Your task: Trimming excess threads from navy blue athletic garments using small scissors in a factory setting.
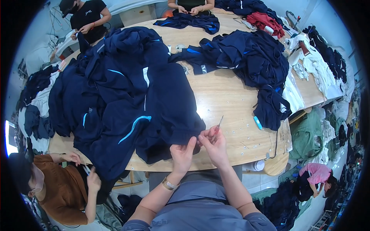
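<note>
My left hand (182,154) is closed on the lower edge of a dark navy garment (169,100) at the near side of the table. Close beside it, my right hand (215,148) has its thumb and finger pinched together at the garment's corner. That hand also holds a small pointed tool (219,124) with a reddish handle and a thin metal tip pointing up and away; its exact kind is unclear. The garment joins a large heap of navy clothing (92,84) with light blue and white strips, spreading to the left.
More navy garments (254,57) lie on the wooden table (231,104) at right, near a turquoise marker-like object (257,123). Small clear bits and threads dot the tabletop. Co-workers sit at left (61,188), far left (90,19) and the far side (190,5).
</note>
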The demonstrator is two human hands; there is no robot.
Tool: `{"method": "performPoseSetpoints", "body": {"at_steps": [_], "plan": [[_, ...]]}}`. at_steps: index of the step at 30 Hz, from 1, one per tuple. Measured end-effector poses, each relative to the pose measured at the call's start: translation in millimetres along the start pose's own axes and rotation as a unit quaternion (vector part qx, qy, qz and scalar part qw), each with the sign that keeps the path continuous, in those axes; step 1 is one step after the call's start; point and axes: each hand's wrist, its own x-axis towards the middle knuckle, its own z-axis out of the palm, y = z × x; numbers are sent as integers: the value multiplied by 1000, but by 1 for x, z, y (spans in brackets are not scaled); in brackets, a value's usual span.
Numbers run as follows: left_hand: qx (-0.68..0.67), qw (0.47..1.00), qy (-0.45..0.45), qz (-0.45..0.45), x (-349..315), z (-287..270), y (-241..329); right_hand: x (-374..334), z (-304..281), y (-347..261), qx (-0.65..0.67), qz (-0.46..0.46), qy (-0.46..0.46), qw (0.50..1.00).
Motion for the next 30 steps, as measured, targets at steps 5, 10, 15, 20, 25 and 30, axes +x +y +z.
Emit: {"method": "performPoseSetpoints", "body": {"at_steps": [5,10,15,20,25,30], "plan": [[-78,996,0,-49,3,-1,0,1,-9,4,166,85,-36,982],[-118,989,13,-87,6,-11,-12,-2,-6,-2,316,124,-36,940],[-199,969,32,-145,14,-8,-4,-7,-22,-9,381,96,-203,897],[-235,952,16,-193,18,-10,3,-11,-26,-22,112,75,-224,965],[-254,953,-4,-167,14,-4,7,-9,-11,0,-88,-111,-72,987],[-283,945,-114,-121,6,-27,-17,-12,10,-12,-298,-101,-50,948]]}}
